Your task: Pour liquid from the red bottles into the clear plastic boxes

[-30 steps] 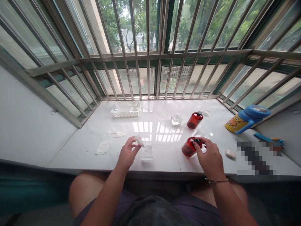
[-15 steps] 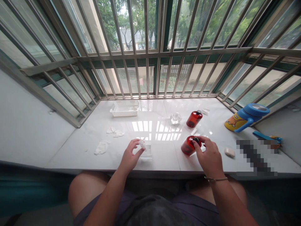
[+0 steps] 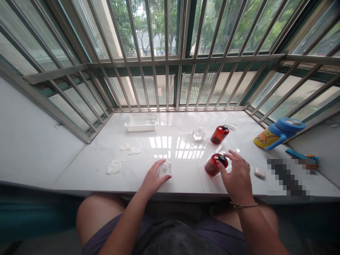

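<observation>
Head view: left hand (image 3: 152, 179) — thumb and fingers spread apart, tips around a small square box of clear plastic (image 3: 164, 174); a whitish, translucent lump (image 3: 166, 166) lies within the box outline, between forefinger and thumb; whether the fingertips touch the box, cannot tell. Right hand (image 3: 237, 174) — fingers parted and loosely curved beside a rounded, see-through red bottle (image 3: 211, 167); its black cap (image 3: 222, 159) lies between thumb and forefinger, the thumb overlapping the bottle's edge, contact unclear. Behind it, a second red bottle (image 3: 219, 136), dark-capped; left of that, a clear faceted block (image 3: 198, 134). Far left, a white perforated plastic basket (image 3: 142, 128); nearer, a crumpled white tissue (image 3: 115, 166). Right, a yellow flask with blue lid and handle (image 3: 278, 134). All on a glossy white tabletop (image 3: 186, 181)
</observation>
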Tool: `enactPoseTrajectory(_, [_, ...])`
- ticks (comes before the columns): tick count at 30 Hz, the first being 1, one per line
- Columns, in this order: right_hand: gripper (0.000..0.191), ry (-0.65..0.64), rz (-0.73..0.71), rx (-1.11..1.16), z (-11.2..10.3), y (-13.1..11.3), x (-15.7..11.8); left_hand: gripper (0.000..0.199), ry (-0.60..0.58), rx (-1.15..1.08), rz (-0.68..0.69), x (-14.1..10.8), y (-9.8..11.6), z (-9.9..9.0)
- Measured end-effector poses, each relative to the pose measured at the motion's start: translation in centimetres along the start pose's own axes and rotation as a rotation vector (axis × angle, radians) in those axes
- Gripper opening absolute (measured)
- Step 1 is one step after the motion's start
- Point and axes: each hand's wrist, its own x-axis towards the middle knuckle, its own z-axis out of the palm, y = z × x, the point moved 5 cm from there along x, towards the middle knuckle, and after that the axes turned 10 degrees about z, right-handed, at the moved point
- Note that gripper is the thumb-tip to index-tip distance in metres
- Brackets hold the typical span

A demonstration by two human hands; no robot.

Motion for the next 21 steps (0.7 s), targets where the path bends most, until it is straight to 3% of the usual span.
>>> enactPoseTrajectory(2, [0.030, 0.064, -0.071, 0.039, -0.8, -1.8, -0.8, 0.063, 0.025, -0.010, -0.003, 0.0, -0.1, 0.5])
enactPoseTrajectory(4, [0.022, 0.017, -0.113, 0.145, -0.6, -3.8, -2.2, 0.062, 0.054, -0.026, -0.003, 0.0, -0.2, 1.2])
enactPoseTrajectory(8, [0.025, -0.408, -0.031, 0.364, 3.8, -7.3, -5.5, 0.070, 0.088, -0.109, 0.010, -0.3, -0.4, 3.1])
enactPoseTrajectory(11, [0.035, -0.574, 0.077, 0.446, 7.3, -8.7, -7.0, 0.078, 0.118, -0.172, 0.009, -0.5, -0.5, 4.4])
enactPoseTrajectory(15, [0.030, -0.606, 0.105, 0.528, 9.4, -10.1, -6.7, 0.077, 0.109, -0.179, 0.010, -0.4, -0.4, 5.0])
enactPoseTrajectory(21, [0.015, -0.610, 0.035, 0.605, 9.7, -11.7, -6.1, 0.076, 0.102, -0.182, 0.000, -0.4, -0.3, 4.9])
